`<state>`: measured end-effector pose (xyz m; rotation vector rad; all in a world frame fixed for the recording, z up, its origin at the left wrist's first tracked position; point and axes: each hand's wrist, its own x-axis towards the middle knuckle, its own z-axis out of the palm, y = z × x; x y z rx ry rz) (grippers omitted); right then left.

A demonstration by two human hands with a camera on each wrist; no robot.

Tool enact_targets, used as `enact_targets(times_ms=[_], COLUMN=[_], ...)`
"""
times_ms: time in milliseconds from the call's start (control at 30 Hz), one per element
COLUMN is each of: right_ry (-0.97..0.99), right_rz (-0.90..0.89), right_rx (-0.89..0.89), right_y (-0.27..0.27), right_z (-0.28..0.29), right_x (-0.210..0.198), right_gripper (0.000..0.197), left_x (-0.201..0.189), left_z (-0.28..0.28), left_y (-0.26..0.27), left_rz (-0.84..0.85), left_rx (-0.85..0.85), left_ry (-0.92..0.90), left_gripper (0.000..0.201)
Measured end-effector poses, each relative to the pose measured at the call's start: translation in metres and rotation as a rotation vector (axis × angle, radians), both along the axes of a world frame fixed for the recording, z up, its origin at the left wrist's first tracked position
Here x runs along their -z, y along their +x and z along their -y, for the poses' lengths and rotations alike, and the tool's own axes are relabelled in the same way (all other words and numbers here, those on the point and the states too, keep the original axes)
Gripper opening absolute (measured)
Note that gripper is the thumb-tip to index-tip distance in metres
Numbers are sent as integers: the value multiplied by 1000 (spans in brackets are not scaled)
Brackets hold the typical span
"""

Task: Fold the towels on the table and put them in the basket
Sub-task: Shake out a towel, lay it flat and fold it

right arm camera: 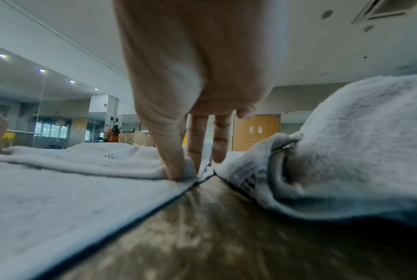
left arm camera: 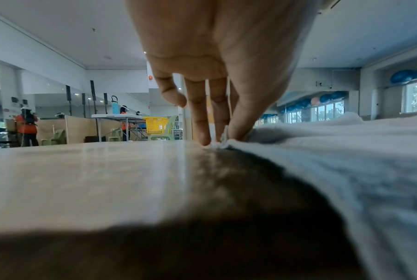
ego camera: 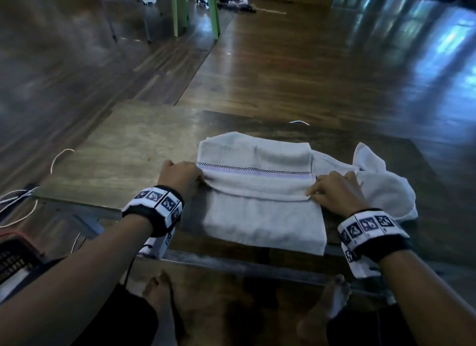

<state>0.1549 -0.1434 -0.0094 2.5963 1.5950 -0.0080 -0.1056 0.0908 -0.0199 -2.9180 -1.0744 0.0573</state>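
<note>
Towel [ego camera: 260, 191] folded near the surface's [ego camera: 134, 150] front edge: I see my left hand [ego camera: 180, 177] and right hand [ego camera: 337, 191] each pinching a corner of its folded flap. A crumpled second towel [ego camera: 381, 186] lies just beside, toward the right edge.

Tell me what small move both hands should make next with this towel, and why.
Probably carry the pinched edge on toward the near edge. The left hand and right hand each pinch a corner of the towel, and the flap covers only part of the layer below.
</note>
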Motion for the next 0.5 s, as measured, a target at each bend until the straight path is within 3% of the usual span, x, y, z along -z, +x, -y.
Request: enact_targets(times_ms=[167,300,400,500], right_ry=[13,306,504,417], right_rz=[125,245,165,-39], right_rx=[1,-77,-94,-139], right_y=[2,-8,-13,-17], right_z=[-10,0,24,50], right_x=[2,-11,-19,-18], right_gripper=[20,11,8,8], left_x=[-7,-26,-37,-34], left_z=[-4,0,9,21], left_y=[12,2,-16,-38], left_rz=[-12,181,283,154], left_rx=[-6,23,117,230], left_ry=[-3,-8,-36,-84], left_gripper=[21,17,11,10])
